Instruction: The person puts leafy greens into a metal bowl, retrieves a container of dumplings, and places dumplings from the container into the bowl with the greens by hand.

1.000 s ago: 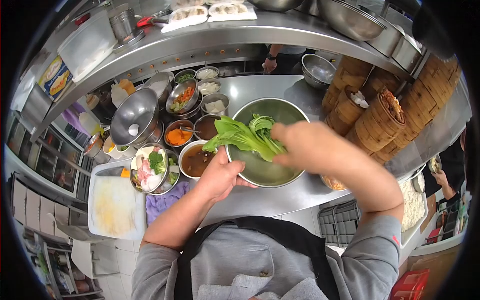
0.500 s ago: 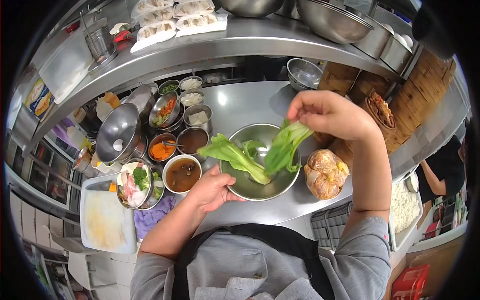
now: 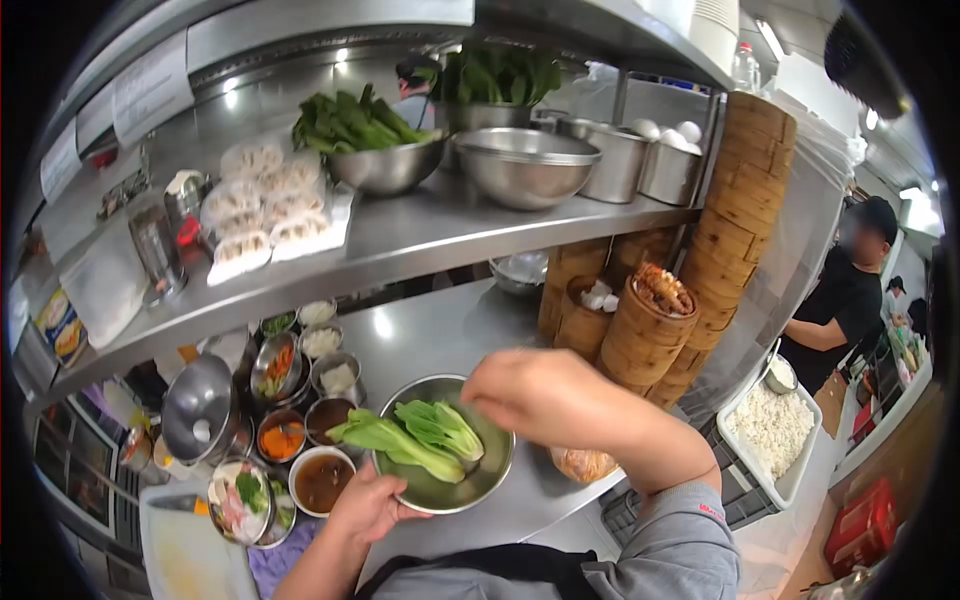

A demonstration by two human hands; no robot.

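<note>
A steel bowl (image 3: 490,480) stands low in the middle, and my left hand (image 3: 375,502) grips its near left rim, thumb on the edge. Two pieces of bok choy (image 3: 405,450) lie inside, one with its leaves over the left rim. My right hand (image 3: 530,395), slightly blurred, hovers over the bowl's right rim with fingers curled together; nothing shows in them. A bowl of brown broth (image 3: 323,482) is left of my left hand. Below my right forearm sits a plastic-wrapped bundle (image 3: 585,464), partly hidden.
Several small containers crowd the left, including sliced carrots (image 3: 282,438). A cutting board (image 3: 195,550) lies lower left. Above runs a steel shelf (image 3: 420,240) with bowls of greens (image 3: 362,125). Bamboo steamers (image 3: 740,210) stack at right, near a rice tub (image 3: 775,435) and a person (image 3: 840,300).
My right hand has let go of the bok choy, which now lies in the bowl. The camera has tilted up, showing more of the shelf. My left hand still holds the bowl.
</note>
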